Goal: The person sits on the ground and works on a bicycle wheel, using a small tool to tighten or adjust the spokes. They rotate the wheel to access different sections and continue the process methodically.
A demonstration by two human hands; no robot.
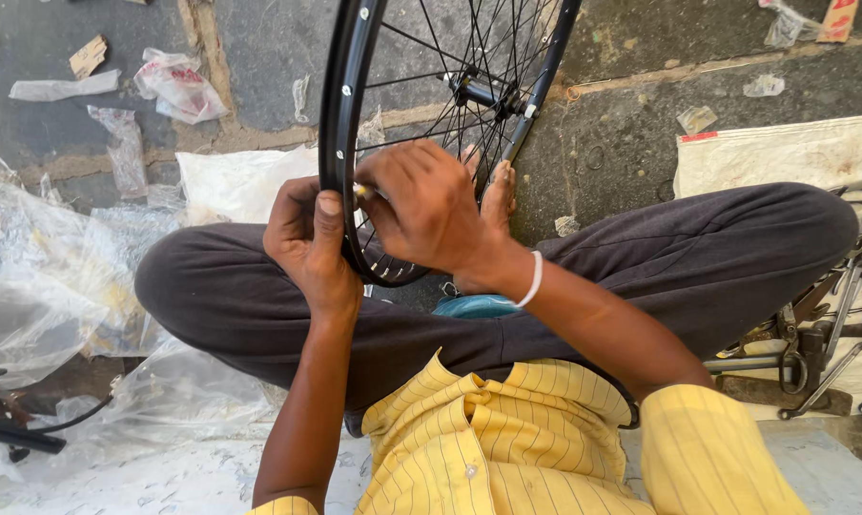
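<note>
- The wheel, a black spoked rim, stands upright between the person's crossed legs on the stone floor.
- The left hand wraps the rim's outer edge, thumb along it, closed firmly.
- The right hand pinches a small brass-coloured piece at the rim's inner side, fingers curled tight.
- Metal tools lie at the right; clear plastic bags at the left.
</note>
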